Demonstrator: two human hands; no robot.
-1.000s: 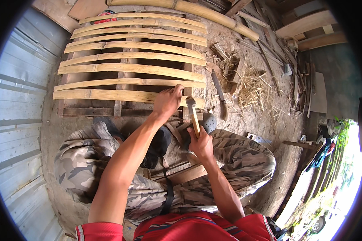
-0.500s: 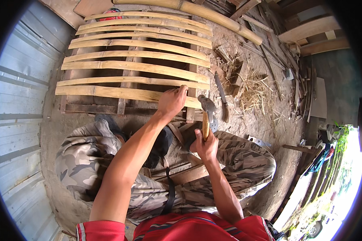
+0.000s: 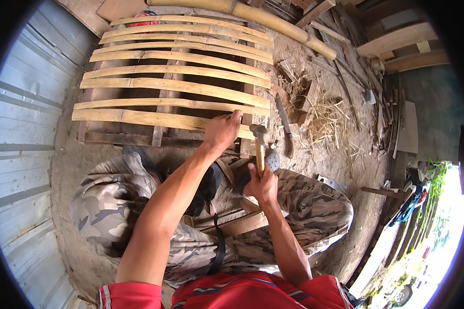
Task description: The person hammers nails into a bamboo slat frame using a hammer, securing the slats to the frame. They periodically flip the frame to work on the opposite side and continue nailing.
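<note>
My left hand [image 3: 222, 131] is closed over the nearest bamboo slat [image 3: 157, 119], close to its right end, with fingers curled over the far edge. Whether a nail is under these fingers cannot be seen. Gripped by its wooden handle in my right hand [image 3: 263, 186] is a hammer [image 3: 260, 154]. Its metal head is at the right end of that slat, just right of my left hand; I cannot tell if they touch. Several more pale bamboo slats [image 3: 175, 83] lie in rows across a dark wooden frame [image 3: 123, 139] on the ground.
Right of the frame lies a long knife [image 3: 282, 116] beside wood scraps and a heap of shavings [image 3: 329, 121]. A thick bamboo pole [image 3: 273, 20] crosses the far side. Corrugated metal sheeting [image 3: 23, 159] stands at the left. My camouflage-clad legs [image 3: 314, 211] bend close below the frame.
The hammer head has swung slightly left and turned, over the slat's end. My right hand has shifted a little left with it. My left hand keeps its place on the slat.
</note>
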